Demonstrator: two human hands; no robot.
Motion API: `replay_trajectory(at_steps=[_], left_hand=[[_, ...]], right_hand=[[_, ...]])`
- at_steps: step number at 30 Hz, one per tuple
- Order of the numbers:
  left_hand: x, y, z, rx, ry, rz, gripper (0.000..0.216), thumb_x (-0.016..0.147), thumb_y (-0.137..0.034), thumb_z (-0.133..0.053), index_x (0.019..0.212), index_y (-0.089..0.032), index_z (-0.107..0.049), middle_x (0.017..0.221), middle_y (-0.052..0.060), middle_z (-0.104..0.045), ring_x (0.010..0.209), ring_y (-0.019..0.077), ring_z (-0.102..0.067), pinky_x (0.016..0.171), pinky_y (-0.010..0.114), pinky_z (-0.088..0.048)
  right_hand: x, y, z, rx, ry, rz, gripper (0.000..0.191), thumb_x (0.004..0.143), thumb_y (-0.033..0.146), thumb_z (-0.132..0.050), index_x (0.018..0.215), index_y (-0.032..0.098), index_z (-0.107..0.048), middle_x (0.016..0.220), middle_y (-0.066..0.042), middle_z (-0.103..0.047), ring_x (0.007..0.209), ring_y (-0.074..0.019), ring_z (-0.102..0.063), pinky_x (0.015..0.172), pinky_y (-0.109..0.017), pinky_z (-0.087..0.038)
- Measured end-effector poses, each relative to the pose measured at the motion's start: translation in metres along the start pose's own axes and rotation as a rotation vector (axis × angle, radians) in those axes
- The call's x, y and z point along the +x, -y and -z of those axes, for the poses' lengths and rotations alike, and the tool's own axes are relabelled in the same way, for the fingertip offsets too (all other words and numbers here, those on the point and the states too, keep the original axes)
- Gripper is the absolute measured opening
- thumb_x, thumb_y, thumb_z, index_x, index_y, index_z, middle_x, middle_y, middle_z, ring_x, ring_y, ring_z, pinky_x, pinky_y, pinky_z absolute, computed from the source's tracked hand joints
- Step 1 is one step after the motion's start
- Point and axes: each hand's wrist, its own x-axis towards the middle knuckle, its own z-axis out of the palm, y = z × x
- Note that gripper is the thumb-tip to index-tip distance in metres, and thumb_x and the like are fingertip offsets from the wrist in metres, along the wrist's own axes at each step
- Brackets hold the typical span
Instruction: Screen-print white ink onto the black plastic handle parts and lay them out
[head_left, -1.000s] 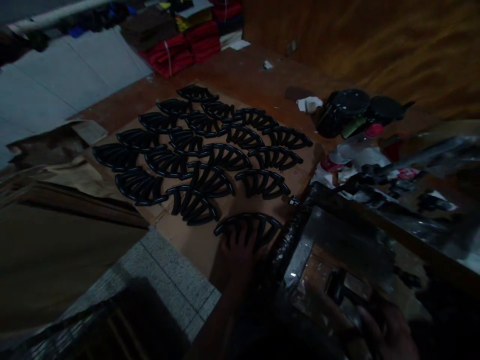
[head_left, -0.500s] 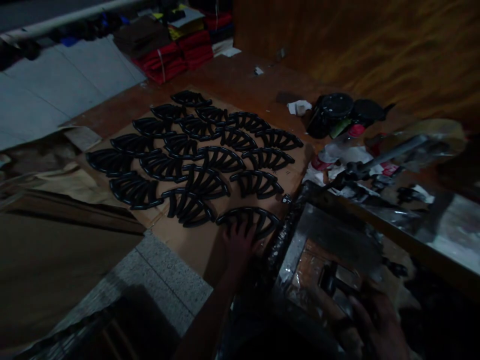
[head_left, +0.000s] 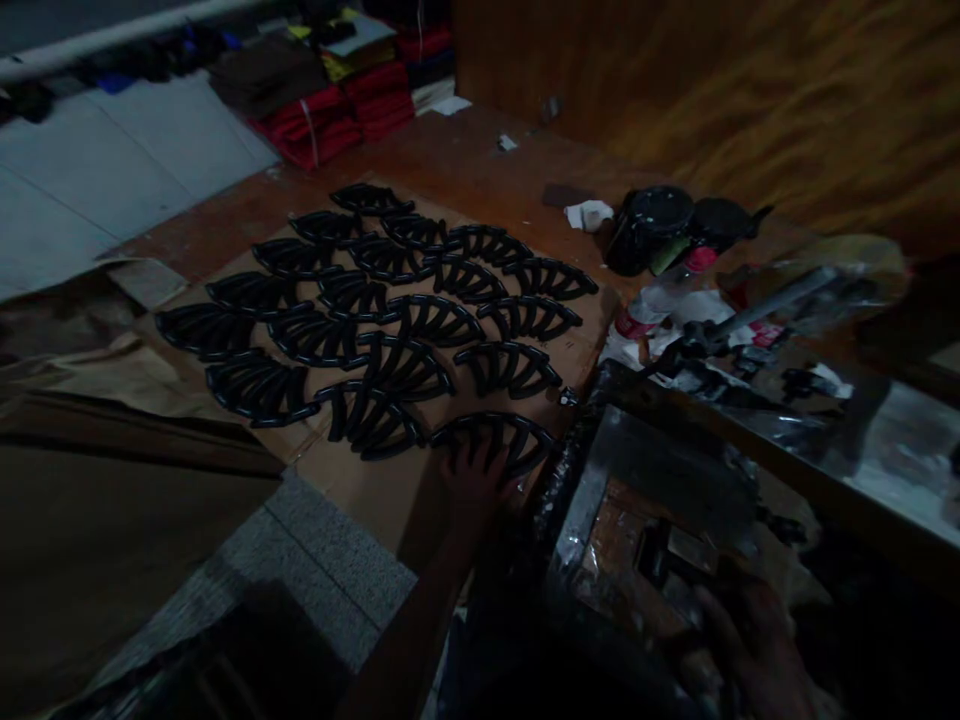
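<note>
My left hand (head_left: 474,482) rests, fingers spread, on the near side of a black fan-shaped ribbed piece (head_left: 517,425) at the front right of a cardboard sheet (head_left: 390,500). The piece has a curved rim with short ribs and lies flat. Several like pieces, such as a nearby black ribbed piece (head_left: 510,365), spread over the cardboard in loose rows. At the lower right, my right hand (head_left: 757,630) is closed around the handle of a dark tool (head_left: 654,555) over a metal-edged tray (head_left: 667,455). Darkness hides the tool's exact kind and part of this hand.
Black-stained cans (head_left: 660,215), a plastic bottle (head_left: 660,300) and a metal rod (head_left: 772,300) stand or lie beyond the tray. Bundled red cloth (head_left: 315,125) is stacked at the back. A wooden panel (head_left: 675,90) closes off the far side; tiled floor (head_left: 330,560) shows at lower left.
The view has shifted slightly, so the scene sits a little further left. My left hand stays on the same black ribbed piece, and my right hand keeps its place by the tray.
</note>
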Motion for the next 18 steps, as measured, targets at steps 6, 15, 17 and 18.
replay_trajectory(at_steps=[6,15,17,18], left_hand=[[0.0005,0.0006,0.0027,0.006,-0.004,-0.014,0.045,0.087,-0.050,-0.061,0.130,-0.034,-0.063,0.139,0.008,-0.060,0.127,0.0371,-0.048,0.102,0.060,-0.035],[0.0017,0.0037,0.0028,0.014,0.009,-0.036,0.046,0.089,-0.051,-0.059,0.131,-0.033,-0.062,0.140,0.009,-0.059,0.127,0.0383,-0.048,0.099,0.061,-0.038],[0.0036,0.0055,0.0038,0.018,0.019,-0.046,0.045,0.089,-0.050,-0.059,0.131,-0.033,-0.063,0.140,0.009,-0.060,0.127,0.0381,-0.048,0.099,0.060,-0.038],[0.0047,0.0068,0.0042,0.019,0.025,-0.053,0.046,0.089,-0.050,-0.059,0.131,-0.033,-0.063,0.139,0.009,-0.060,0.127,0.0382,-0.048,0.099,0.060,-0.038]], right_hand=[[-0.0024,-0.0036,-0.0019,0.012,-0.014,0.019,0.066,0.075,0.085,-0.047,0.083,0.021,-0.061,0.086,-0.010,-0.065,0.082,-0.0295,-0.064,0.073,-0.042,-0.052],[-0.0037,-0.0072,-0.0053,0.016,-0.011,-0.013,0.064,0.077,0.083,-0.047,0.085,0.021,-0.061,0.094,-0.012,-0.064,0.090,-0.0312,-0.062,0.077,-0.044,-0.050],[-0.0034,-0.0075,-0.0050,0.021,-0.019,-0.006,0.064,0.076,0.083,-0.047,0.084,0.021,-0.060,0.094,-0.012,-0.064,0.092,-0.0318,-0.062,0.078,-0.044,-0.051],[-0.0032,-0.0073,-0.0047,0.024,-0.022,-0.001,0.065,0.076,0.084,-0.046,0.084,0.021,-0.060,0.095,-0.012,-0.064,0.092,-0.0321,-0.062,0.078,-0.044,-0.051]])
